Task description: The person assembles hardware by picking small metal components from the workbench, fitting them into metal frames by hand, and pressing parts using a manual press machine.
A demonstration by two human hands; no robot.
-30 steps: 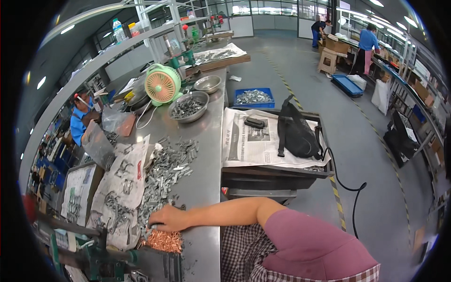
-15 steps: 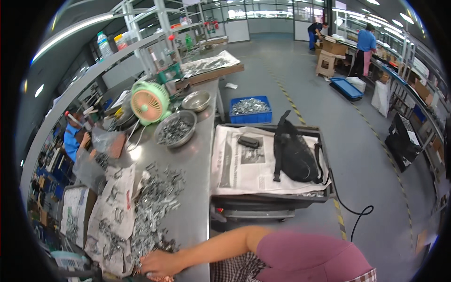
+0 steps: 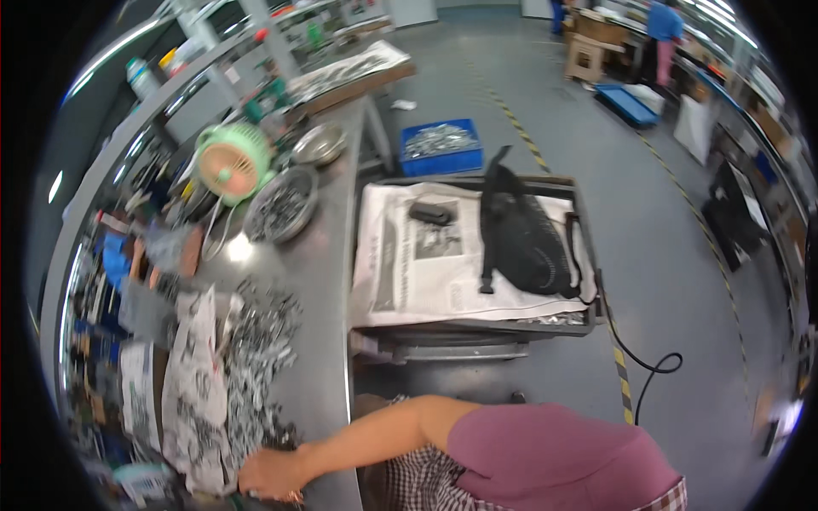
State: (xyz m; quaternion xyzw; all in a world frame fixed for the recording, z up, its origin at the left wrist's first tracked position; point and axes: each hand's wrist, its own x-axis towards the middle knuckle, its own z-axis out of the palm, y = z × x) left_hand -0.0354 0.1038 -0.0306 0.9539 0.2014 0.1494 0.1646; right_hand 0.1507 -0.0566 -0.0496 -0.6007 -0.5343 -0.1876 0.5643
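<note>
Head view: 1 hand (image 3: pixel 271 473), which one I cannot tell, rests on small metal parts (image 3: pixel 256 358) heaped toward 12 o'clock; grip unclear.

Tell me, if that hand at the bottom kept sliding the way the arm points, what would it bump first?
Probably the crumpled grey newspaper sheet by the heap of small silvery metal parts; the hand already looks right beside it, though blur hides exact contact.

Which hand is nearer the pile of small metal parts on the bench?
Left. The left hand rests at the near end of the metal parts pile. The right hand is out of view.
</note>
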